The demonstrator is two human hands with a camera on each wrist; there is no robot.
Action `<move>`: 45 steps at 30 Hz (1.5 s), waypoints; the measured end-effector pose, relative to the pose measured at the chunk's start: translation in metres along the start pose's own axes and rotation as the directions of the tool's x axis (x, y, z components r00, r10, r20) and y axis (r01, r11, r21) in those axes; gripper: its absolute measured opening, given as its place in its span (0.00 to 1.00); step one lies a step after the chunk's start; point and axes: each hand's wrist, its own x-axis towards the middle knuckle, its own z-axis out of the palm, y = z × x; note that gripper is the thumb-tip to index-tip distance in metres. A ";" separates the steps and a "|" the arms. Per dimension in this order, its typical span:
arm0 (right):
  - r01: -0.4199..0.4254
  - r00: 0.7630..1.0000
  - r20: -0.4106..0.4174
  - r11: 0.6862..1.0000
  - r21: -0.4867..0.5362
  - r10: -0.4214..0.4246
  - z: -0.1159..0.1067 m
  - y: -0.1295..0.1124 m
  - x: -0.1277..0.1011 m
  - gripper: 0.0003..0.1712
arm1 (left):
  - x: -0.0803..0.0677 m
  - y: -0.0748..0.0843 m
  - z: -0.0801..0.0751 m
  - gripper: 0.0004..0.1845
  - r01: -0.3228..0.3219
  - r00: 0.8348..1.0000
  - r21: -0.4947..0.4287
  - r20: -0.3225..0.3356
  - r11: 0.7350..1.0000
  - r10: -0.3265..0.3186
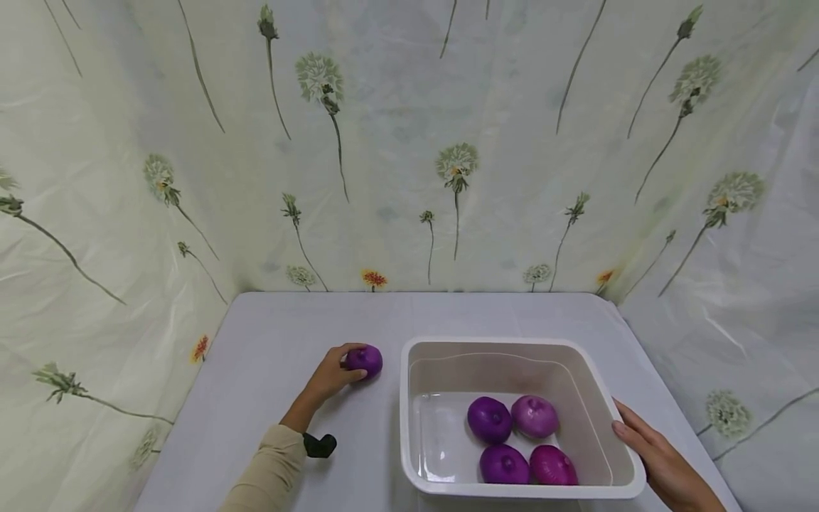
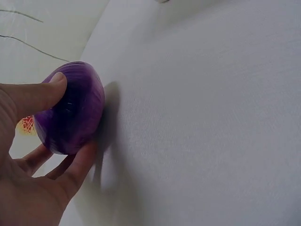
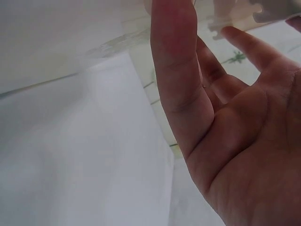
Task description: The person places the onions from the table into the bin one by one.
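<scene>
**A:** So the purple onion (image 1: 365,360) is sitting on the tabletop (image 1: 269,370), just left of the white plastic tub (image 1: 409,441). The left hand (image 1: 331,375) has it, with the thumb (image 2: 40,94) over the top and the fingers curled underneath in the wrist view. It looks like a sideways grab, probably because the thing is round and would roll otherwise.

**B:** Is it lifted?

**A:** Can't really tell. It looks like it's resting on the cloth or barely off it, and its shadow sits right against it.

**B:** And the other hand?

**A:** The right hand (image 1: 662,466) is flat against the tub's right wall near the rim. Its fingers are straight and not gripping anything. My guess is it's there to keep the tub from sliding.

**B:** Anything in the tub?

**A:** Four more onions (image 1: 517,441) bunched at the near end, two darker purple and two pinker. Flowery curtain (image 1: 409,142) all around.
</scene>
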 end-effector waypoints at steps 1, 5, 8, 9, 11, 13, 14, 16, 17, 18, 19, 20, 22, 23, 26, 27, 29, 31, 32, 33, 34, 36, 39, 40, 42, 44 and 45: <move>0.000 1.000 -0.001 1.000 -0.002 0.000 0.000 0.000 0.000 0.31 | 0.000 0.000 0.000 0.28 0.000 1.000 0.009 -0.007 1.000 0.000; -0.009 0.999 -0.033 0.999 -0.040 0.008 0.001 0.001 0.000 0.31 | -0.003 0.000 0.001 0.27 0.004 1.000 -0.006 -0.016 1.000 -0.004; -0.031 0.996 -0.088 0.995 -0.096 0.023 0.001 0.001 0.001 0.31 | -0.004 0.001 0.000 0.27 -0.006 1.000 -0.034 -0.018 0.999 0.005; -0.039 0.994 -0.105 0.993 -0.113 0.027 0.001 0.001 0.002 0.31 | -0.004 0.001 -0.001 0.27 -0.010 1.000 -0.043 -0.017 0.999 0.009; -0.064 0.988 -0.147 0.987 -0.150 0.041 0.001 0.001 0.002 0.31 | -0.005 0.003 -0.003 0.27 -0.006 1.000 -0.055 -0.016 0.998 0.005; -0.088 0.982 -0.180 0.981 -0.176 0.056 0.002 0.001 0.002 0.31 | -0.005 0.006 -0.007 0.27 0.001 1.000 -0.063 -0.013 0.998 -0.002; -0.095 0.980 -0.190 0.979 -0.181 0.060 0.002 0.000 0.002 0.31 | -0.005 0.008 -0.008 0.27 0.008 1.000 -0.066 -0.010 0.998 -0.008; -0.107 0.977 -0.203 0.977 -0.184 0.069 0.003 -0.001 0.002 0.31 | -0.006 0.013 -0.012 0.27 0.011 1.000 -0.065 -0.001 0.998 -0.011; -0.108 0.976 -0.204 0.977 -0.183 0.070 0.003 -0.001 0.002 0.31 | -0.005 0.016 -0.015 0.28 0.006 1.000 -0.067 0.005 0.998 -0.006; -0.109 0.976 -0.203 0.977 -0.182 0.071 0.003 -0.002 0.002 0.31 | -0.005 0.018 -0.017 0.28 0.003 1.000 -0.070 0.010 0.998 -0.003; -0.105 0.977 -0.204 0.977 -0.183 0.067 0.004 -0.002 0.003 0.31 | -0.005 0.021 -0.019 0.28 0.002 1.000 -0.076 0.016 0.997 -0.001; -0.105 0.977 -0.204 0.978 -0.182 0.067 0.004 -0.002 0.003 0.31 | -0.005 0.024 -0.022 0.28 -0.003 1.000 -0.081 0.020 0.997 0.004; -0.106 0.976 -0.205 0.978 -0.181 0.068 0.003 -0.001 0.003 0.31 | -0.004 0.032 -0.027 0.28 -0.012 0.999 -0.100 0.031 0.995 0.015; -0.106 0.977 -0.204 0.977 -0.183 0.067 0.003 -0.001 0.003 0.31 | -0.004 0.035 -0.030 0.28 -0.011 0.999 -0.108 0.038 0.994 0.015; -0.103 0.979 -0.194 0.979 -0.176 0.068 0.002 0.000 0.003 0.31 | -0.004 0.047 -0.038 0.28 -0.017 0.998 -0.117 0.062 0.993 0.025; -0.100 0.980 -0.188 0.980 -0.174 0.067 0.001 0.000 0.003 0.31 | -0.005 0.051 -0.040 0.29 -0.022 0.997 -0.122 0.072 0.992 0.031; -0.097 0.981 -0.183 0.980 -0.173 0.065 0.000 0.000 0.003 0.31 | -0.005 0.059 -0.045 0.29 -0.040 0.995 -0.122 0.090 0.992 0.051; -0.093 0.981 -0.186 0.980 -0.177 0.059 0.001 0.000 0.003 0.32 | -0.005 0.069 -0.050 0.29 -0.053 0.993 -0.122 0.101 0.991 0.066; -0.094 0.980 -0.188 0.979 -0.180 0.059 0.001 0.000 0.003 0.32 | -0.005 0.074 -0.053 0.29 -0.065 0.991 -0.124 0.109 0.990 0.078; -0.092 0.981 -0.187 0.979 -0.181 0.058 0.001 0.000 0.003 0.32 | -0.005 0.080 -0.055 0.29 -0.076 0.989 -0.124 0.117 0.989 0.091; -0.092 0.981 -0.188 0.979 -0.182 0.057 0.001 0.000 0.003 0.31 | -0.006 0.085 -0.057 0.29 -0.090 0.986 -0.121 0.126 0.989 0.105; -0.095 0.979 -0.195 0.978 -0.185 0.058 0.002 0.000 0.003 0.31 | -0.006 0.097 -0.060 0.29 -0.105 0.983 -0.118 0.138 0.987 0.121; -0.090 0.981 -0.183 0.980 -0.178 0.057 0.001 0.001 0.002 0.31 | -0.008 0.113 -0.062 0.29 -0.132 0.976 -0.119 0.158 0.984 0.150; -0.088 0.982 -0.180 0.981 -0.173 0.057 0.001 0.001 0.002 0.31 | -0.009 0.118 -0.062 0.29 -0.140 0.973 -0.121 0.166 0.983 0.159; -0.078 0.985 -0.165 0.983 -0.163 0.051 0.000 0.001 0.002 0.31 | -0.012 0.128 -0.060 0.29 -0.156 0.967 -0.123 0.185 0.980 0.177; -0.066 0.988 -0.148 0.986 -0.152 0.043 -0.001 0.001 0.002 0.31 | -0.015 0.137 -0.058 0.29 -0.182 0.954 -0.130 0.216 0.975 0.206; -0.061 0.989 -0.142 0.987 -0.148 0.040 -0.001 0.001 0.002 0.31 | -0.016 0.141 -0.057 0.28 -0.196 0.946 -0.132 0.234 0.972 0.223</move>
